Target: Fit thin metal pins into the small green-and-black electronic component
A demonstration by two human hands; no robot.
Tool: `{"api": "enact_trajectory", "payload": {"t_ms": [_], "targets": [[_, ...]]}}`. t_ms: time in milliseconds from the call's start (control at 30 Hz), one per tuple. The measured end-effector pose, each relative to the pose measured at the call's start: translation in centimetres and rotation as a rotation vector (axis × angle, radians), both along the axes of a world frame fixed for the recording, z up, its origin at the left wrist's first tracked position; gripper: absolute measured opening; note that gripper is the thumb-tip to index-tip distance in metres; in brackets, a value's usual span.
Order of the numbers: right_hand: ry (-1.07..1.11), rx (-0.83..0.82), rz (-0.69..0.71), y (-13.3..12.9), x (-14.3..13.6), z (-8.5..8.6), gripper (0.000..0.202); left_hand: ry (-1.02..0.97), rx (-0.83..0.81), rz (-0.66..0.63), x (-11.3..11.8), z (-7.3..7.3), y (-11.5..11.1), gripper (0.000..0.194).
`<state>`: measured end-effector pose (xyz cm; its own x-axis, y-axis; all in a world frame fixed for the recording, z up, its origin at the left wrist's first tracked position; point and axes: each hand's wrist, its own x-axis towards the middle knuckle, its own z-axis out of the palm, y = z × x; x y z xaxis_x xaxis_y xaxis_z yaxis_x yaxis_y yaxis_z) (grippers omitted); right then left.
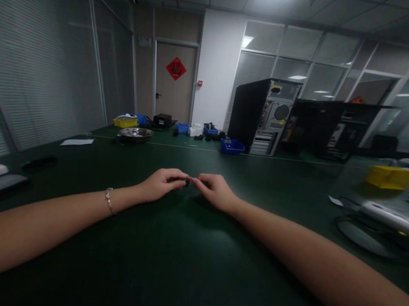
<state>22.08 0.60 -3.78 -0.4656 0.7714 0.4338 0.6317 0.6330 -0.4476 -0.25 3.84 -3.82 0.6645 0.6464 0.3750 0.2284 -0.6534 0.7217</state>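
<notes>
Both hands meet over the middle of the dark green table [173, 251]. My left hand [163, 183], with a bracelet [109, 201] on its wrist, pinches a small dark object [187, 183] between thumb and fingers. Close against it on the right, my right hand [216, 191] has its thumb and fingertips pressed together at the same spot. Something thin and reddish shows between the two sets of fingertips, too small to identify. Whether both hands grip one item cannot be made out.
Behind the hands stand a metal bowl [135, 135], a blue tray [232, 146], a yellow bin [125, 121] and a computer tower [262, 115]. A paper [77, 141] lies at the left. On the right are a yellow box [390, 177], a white device [401, 220] and black cables.
</notes>
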Motion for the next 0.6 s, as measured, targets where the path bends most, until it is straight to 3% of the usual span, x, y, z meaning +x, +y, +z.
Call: {"api": "enact_trajectory", "payload": {"t_ms": [100, 300, 600], "targets": [[-0.007, -0.004, 0.004, -0.12, 0.01, 0.09, 0.035, 0.029, 0.036, -0.034, -0.07, 0.12, 0.05, 0.026], [-0.012, 0.014, 0.001, -0.22, -0.11, 0.06, 0.038, -0.121, -0.178, -0.048, 0.06, -0.21, 0.53, 0.029], [-0.023, 0.024, 0.014, -0.22, -0.07, 0.1, 0.035, -0.112, -0.277, -0.014, 0.23, -0.08, 0.65, 0.02]]}}
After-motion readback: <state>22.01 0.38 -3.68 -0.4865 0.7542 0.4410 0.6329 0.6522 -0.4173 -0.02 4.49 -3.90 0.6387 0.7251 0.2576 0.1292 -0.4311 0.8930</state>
